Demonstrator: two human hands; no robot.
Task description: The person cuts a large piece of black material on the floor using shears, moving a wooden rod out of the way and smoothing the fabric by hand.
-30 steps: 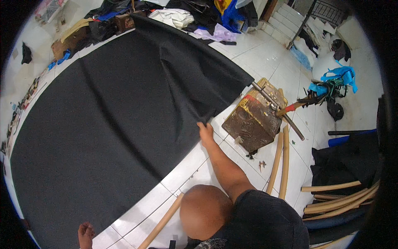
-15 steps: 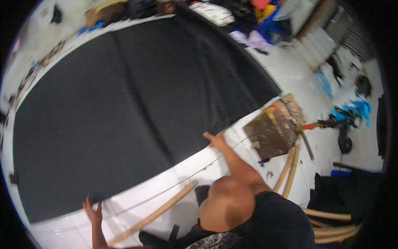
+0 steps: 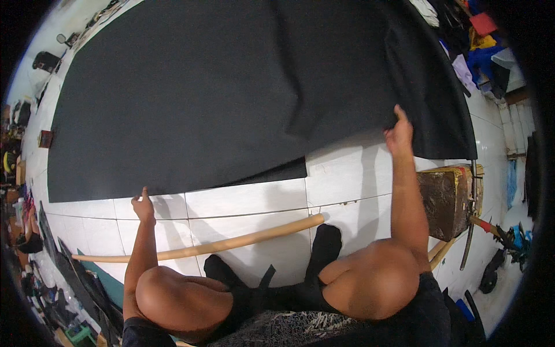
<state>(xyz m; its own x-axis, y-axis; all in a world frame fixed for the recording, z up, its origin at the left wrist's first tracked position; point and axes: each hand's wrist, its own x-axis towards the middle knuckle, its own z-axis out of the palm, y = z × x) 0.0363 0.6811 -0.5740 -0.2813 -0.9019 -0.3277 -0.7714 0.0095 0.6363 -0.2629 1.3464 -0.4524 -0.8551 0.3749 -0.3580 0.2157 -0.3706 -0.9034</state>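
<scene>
A wide black sheet of fabric (image 3: 191, 98) lies spread over the white floor, a dark crease running down its middle. My right hand (image 3: 400, 137) is closed on its near edge, thumb on top, raising that part off the tiles. At the near left edge, my left hand (image 3: 144, 207) is bent against the sheet with its fingertips at the border; whether it pinches the fabric is hard to make out. Below the lifted edge, a dark corner of fabric (image 3: 286, 172) shows on the floor.
A long tan pole (image 3: 243, 240) lies across the floor before my feet. A worn brown block (image 3: 440, 205) stands right, a rod beside it. A small box (image 3: 45, 139) sits at the sheet's left edge. Piled cloth (image 3: 483, 63) lies far right, clutter along the left.
My right hand has taken the sheet's near edge and lifted it away from me, baring tiles and a dark corner beneath. The view has turned and shifted.
</scene>
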